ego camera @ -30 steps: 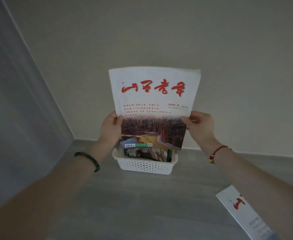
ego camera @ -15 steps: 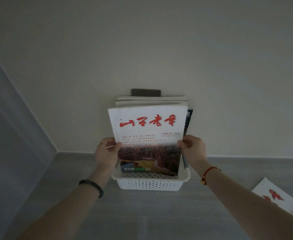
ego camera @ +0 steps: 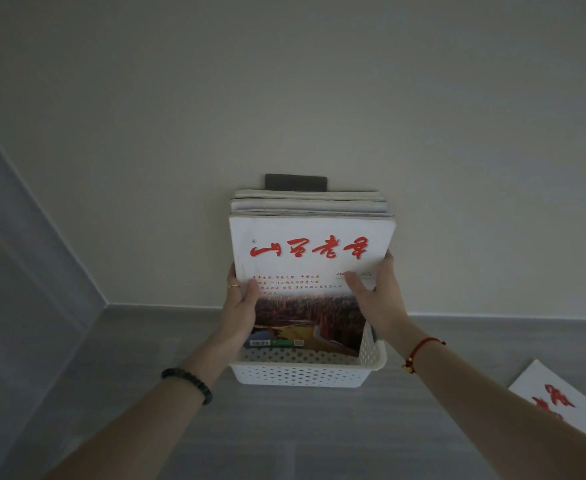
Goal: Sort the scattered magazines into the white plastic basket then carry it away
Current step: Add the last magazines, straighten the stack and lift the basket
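Note:
A white perforated plastic basket [ego camera: 302, 375] sits on the grey floor against the wall. Several magazines [ego camera: 308, 202] stand upright in it, leaning on the wall. The front magazine [ego camera: 310, 252] has a white cover with red characters and a brown landscape photo; its lower edge rests inside the basket. My left hand [ego camera: 239, 306] grips its left edge, thumb on the cover. My right hand [ego camera: 378, 292] holds its right edge with fingers spread over the cover.
Another white magazine with red characters [ego camera: 561, 407] lies flat on the floor at the right. A dark rectangular plate [ego camera: 295, 181] shows on the wall behind the stack. A grey wall [ego camera: 25, 271] closes off the left side.
The magazine came down from in front of the wall into the basket and now leans back against the stack. Both hands slid higher up its edges, and the view drew closer.

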Demonstrator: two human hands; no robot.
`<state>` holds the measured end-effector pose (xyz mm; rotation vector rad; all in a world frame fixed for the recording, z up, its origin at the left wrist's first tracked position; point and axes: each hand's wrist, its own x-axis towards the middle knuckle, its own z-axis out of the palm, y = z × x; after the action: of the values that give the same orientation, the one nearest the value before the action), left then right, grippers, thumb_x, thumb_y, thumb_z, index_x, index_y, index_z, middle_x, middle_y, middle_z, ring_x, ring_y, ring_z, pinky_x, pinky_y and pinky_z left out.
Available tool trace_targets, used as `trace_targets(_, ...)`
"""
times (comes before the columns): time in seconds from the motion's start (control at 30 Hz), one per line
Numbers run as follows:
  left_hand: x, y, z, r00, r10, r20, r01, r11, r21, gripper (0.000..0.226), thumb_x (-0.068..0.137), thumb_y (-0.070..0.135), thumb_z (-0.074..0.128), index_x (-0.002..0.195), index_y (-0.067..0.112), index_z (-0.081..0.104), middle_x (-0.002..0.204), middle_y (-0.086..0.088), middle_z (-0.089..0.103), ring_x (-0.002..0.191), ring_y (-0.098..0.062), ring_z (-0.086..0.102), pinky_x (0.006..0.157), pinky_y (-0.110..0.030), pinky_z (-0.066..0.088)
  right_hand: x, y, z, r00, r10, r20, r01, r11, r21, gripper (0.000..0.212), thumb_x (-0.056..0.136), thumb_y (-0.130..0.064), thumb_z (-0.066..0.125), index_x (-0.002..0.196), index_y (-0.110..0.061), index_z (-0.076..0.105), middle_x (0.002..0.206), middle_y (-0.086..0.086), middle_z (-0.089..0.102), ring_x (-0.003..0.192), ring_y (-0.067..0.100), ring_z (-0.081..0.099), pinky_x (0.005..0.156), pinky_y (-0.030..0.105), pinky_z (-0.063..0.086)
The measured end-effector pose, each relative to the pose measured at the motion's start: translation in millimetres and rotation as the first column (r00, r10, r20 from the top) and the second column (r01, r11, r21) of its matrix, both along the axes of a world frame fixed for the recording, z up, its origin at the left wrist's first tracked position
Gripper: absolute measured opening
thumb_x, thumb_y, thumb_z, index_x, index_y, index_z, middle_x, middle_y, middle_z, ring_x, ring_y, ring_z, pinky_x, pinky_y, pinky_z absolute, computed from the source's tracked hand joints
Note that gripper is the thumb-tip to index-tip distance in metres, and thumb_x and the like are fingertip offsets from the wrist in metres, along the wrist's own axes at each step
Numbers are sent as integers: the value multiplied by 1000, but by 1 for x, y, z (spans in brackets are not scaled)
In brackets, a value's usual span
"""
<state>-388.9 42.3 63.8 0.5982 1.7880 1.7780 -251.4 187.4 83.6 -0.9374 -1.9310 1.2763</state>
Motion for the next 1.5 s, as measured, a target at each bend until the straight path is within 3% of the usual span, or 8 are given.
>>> trace_targets(0.13, 4, 0, 3, 998, 64, -27, -67, 992, -103, 42, 97, 26, 28, 138, 21, 21, 136, -2, 42, 125, -18, 39, 94, -28, 34, 12, 10, 10, 985, 119, 126, -119, 993, -10, 63, 83, -7, 59, 134, -16, 23, 117, -3, 49, 110, 16, 46, 87, 32, 44)
trace_targets(0.37, 48, -10, 3, 908, 412, -74, -417, 903, -99, 45, 95, 17, 36, 138, 4, 27, 135, -11, 46, 126, -27, 43, 96, -27, 30, 82, 38, 12, 967, 97, 237, -102, 995, 10, 76, 83, -15, 61, 143, -21, 14, 149, 4, 27, 133, 23, 34, 99, 35, 37)
trace_targets(0.43, 68, -14, 2, 881, 459, -113, -467, 882, -58, 43, 94, 15, 38, 135, 3, 34, 112, -5, 53, 109, -23, 50, 92, -28, 33, 118, 52, 11, 967, 34, 253, -40, 999, 19, 73, 82, -14, 62, 142, -21, 20, 148, 5, 30, 130, 24, 38, 94, 35, 41)
trace_targets(0.5, 93, -11, 3, 906, 421, -31, -422, 907, 0, 40, 94, 12, 39, 132, 3, 37, 97, -4, 52, 92, -19, 50, 89, -36, 39, 156, 67, 10, 966, -22, 256, 22, 1000, 0, 71, 81, -12, 64, 140, -19, 24, 146, 9, 33, 128, 27, 40, 91, 36, 43)
trace_targets(0.7, 201, 24, -13, 944, 211, 254, -185, 975, -121, 35, 95, 17, 37, 127, 1, 40, 130, -21, 49, 103, -29, 51, 72, -33, 41, 272, 98, -4, 938, -99, 331, 137, 986, -96, 71, 78, -5, 66, 138, -14, 30, 142, 16, 36, 127, 32, 39, 96, 38, 39)
trace_targets(0.9, 317, 62, -44, 881, 98, 463, 27, 966, -257, 38, 95, 23, 34, 127, 3, 40, 119, -16, 52, 100, -27, 49, 82, -36, 37, 366, 110, -33, 888, -67, 455, 154, 976, -157, 71, 76, -6, 69, 136, -11, 32, 143, 16, 37, 130, 31, 36, 105, 41, 32)
trace_targets(1.23, 425, 92, -75, 802, 81, 592, 117, 950, -289, 24, 95, 30, 34, 105, 13, 49, 111, -5, 54, 110, -25, 49, 97, -41, 34, 460, 123, -82, 793, 73, 604, 70, 975, -209, 71, 75, -17, 70, 135, -15, 32, 138, 10, 42, 119, 23, 44, 87, 27, 33)
trace_targets(1.5, 441, 100, -87, 731, 156, 665, -34, 981, -193, 19, 92, 12, 44, 104, 1, 52, 103, -15, 65, 87, -29, 64, 68, -37, 53, 479, 112, -103, 632, -3, 775, -50, 998, 44, 79, 68, -37, 73, 134, -20, 33, 128, 8, 44, 117, 26, 42, 97, 36, 40)
